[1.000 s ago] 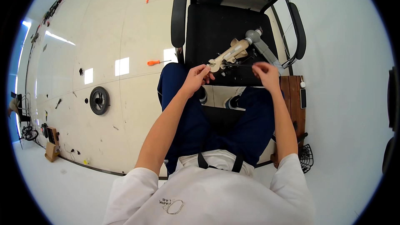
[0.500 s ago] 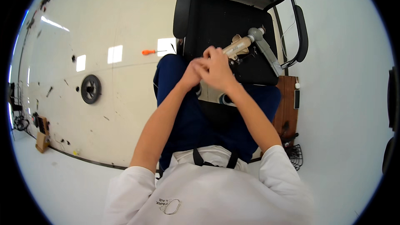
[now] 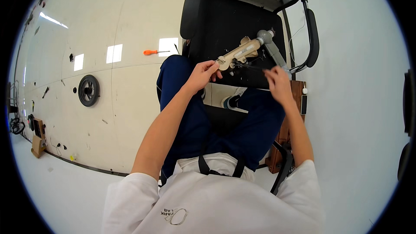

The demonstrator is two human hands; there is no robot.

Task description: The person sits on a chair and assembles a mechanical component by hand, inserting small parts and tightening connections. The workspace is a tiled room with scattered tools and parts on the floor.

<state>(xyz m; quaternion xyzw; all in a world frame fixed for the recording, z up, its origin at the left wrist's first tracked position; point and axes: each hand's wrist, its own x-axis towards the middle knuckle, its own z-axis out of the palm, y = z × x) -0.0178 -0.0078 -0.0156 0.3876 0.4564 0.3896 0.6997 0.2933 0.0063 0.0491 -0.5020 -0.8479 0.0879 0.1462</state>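
A long beige housing lies tilted on the black chair seat, joined at its far end to a grey elbow-shaped piece with a grey arm. My left hand is closed on the near end of the housing, thumb on top and fingers beneath. My right hand is closed to its right. A thin black strip-like piece stretches from the housing to its fingertips. Whether this is a cable or a tool, I cannot tell. Small dark parts show beside the housing's near end.
Armrests flank the seat. On the floor to the left lie an orange-handled screwdriver, a black wheel and several small scattered parts. At lower left stands a cardboard piece. A brown wooden unit is beside my right knee.
My hands were together by the housing's near end and have parted. My left hand has taken hold of that end; my right has moved right, with the thin black piece now showing.
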